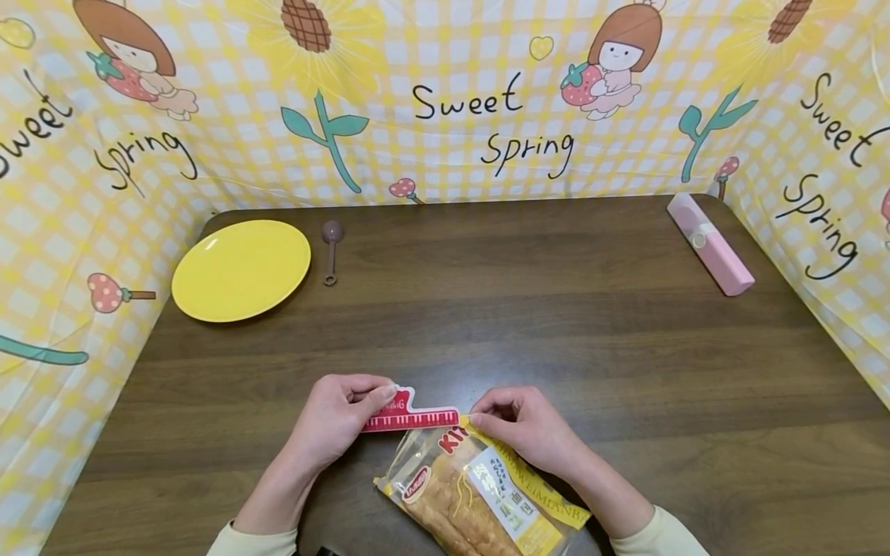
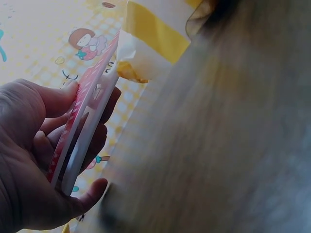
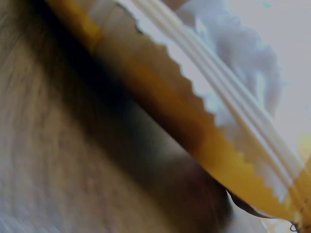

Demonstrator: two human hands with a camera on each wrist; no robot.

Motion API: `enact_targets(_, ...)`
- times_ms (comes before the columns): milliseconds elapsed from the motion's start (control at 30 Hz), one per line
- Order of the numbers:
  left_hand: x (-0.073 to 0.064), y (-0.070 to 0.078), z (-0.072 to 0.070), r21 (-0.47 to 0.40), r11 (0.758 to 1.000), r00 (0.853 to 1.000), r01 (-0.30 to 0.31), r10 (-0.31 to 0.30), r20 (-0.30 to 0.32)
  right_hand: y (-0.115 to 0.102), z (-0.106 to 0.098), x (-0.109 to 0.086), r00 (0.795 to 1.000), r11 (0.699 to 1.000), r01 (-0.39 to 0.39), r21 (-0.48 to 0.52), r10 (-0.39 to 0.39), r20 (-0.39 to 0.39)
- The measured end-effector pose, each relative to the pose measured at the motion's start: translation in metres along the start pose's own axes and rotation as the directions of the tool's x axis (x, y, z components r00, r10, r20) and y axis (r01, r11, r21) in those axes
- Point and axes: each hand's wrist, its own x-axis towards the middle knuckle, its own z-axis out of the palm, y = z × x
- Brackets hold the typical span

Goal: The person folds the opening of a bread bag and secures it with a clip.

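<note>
A yellow plate [image 1: 241,270] sits at the far left of the brown wood-grain tabletop [image 1: 487,309]. Just beside it, on the right, lies a brown spoon [image 1: 331,251], its round bowl toward the back and its ringed handle end toward the front. Well apart, at the far right, a pink case [image 1: 711,245] with a paler end lies slanted, a round spot on top. Yellow-and-white checked cloth [image 1: 459,46] stands around 3 sides, printed with 2 girls [image 1: 615,62], 2 sunflowers [image 1: 306,25], and "Sweet Spring" lettering [image 1: 467,102].
</note>
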Motion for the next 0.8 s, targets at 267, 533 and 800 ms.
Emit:
enact_targets(267, 0.0013, -0.0009, 0.0032, 0.039, 0.999, 0.999, -0.025, 0.023, 0.033, 0.0008, -0.0002, -0.0003, 1.000, 1.000, 0.004, -0.023, -0.004, 0.001)
enact_targets(533, 0.0047, -0.0007, 0.0017, 0.040, 0.999, 1.000, 0.018, -0.019, 0.019, 0.0029, -0.0011, 0.0010, 0.998, 0.991, 0.035, -0.133, -0.042, -0.045)
enact_targets(800, 0.0047, -0.0017, -0.0017, -0.024, 0.998, 0.998, 0.062, -0.061, 0.017, 0.0019, -0.0024, 0.0023, 0.998, 0.976, 0.020, -0.216, -0.034, -0.060)
